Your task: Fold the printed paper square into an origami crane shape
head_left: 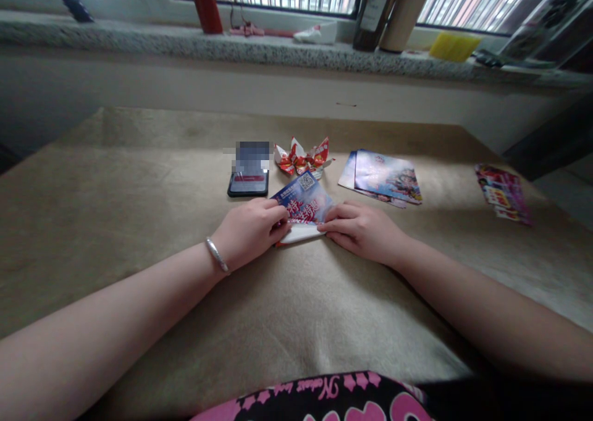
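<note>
A blue and red printed paper leaflet (303, 206), partly folded, lies on the tan table cover (139, 211) in front of me. My left hand (249, 229), a silver bangle on its wrist, has its fingers curled and pinching the leaflet's left edge. My right hand (364, 229) lies flatter, fingers together, pressing down on the leaflet's right lower edge. Behind the leaflet sits a folded red and white paper shape (303, 156).
A phone (249, 175) lies behind my left hand. A small stack of leaflets (384, 177) lies to the right, and one more leaflet (503, 192) near the right edge. The stone windowsill (278, 47) holds a red cup, a bottle and other items.
</note>
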Tool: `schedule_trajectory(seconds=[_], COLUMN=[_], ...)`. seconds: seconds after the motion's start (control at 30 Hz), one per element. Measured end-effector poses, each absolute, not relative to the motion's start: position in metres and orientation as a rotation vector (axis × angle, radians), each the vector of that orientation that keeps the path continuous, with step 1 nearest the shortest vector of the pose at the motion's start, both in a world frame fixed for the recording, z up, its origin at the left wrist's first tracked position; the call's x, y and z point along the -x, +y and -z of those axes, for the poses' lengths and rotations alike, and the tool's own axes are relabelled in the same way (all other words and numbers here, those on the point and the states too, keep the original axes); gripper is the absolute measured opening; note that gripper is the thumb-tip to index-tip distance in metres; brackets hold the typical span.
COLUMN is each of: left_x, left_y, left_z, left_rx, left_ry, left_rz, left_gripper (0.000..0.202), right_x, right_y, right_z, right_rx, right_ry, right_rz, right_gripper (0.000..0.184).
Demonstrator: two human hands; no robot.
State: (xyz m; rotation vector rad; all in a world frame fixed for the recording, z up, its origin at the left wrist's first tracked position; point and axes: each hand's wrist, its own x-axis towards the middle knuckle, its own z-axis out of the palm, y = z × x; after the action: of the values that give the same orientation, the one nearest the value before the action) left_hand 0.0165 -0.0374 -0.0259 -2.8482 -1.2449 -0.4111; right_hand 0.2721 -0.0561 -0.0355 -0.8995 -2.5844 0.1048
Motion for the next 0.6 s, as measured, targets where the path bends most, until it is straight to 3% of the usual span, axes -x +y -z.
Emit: schedule_trajectory(seconds=[0.17,0.37,0.6], left_x=[-0.015,-0.016,-0.016], left_y=[-0.041,-0.048,-0.047], left_z=[0.022,0.017,0.019], left_rx=[2.781,2.723,2.758], left_ry=[-1.261,-1.126,-0.999], left_rz=[0.43,0.341,0.259], left_gripper=[0.017,0.034,0.029], right_x=[-0.272,-0.276,-0.28], right_y=[-0.056,-0.053,-0.052], right_z=[0.034,0.037,0.037], right_rx=[0.877,0.877,0.921], right_ry=[-2.603,-2.59,-2.583], right_rz=[-0.048,0.005,0.01], right_gripper=[0.025,0.025,0.023])
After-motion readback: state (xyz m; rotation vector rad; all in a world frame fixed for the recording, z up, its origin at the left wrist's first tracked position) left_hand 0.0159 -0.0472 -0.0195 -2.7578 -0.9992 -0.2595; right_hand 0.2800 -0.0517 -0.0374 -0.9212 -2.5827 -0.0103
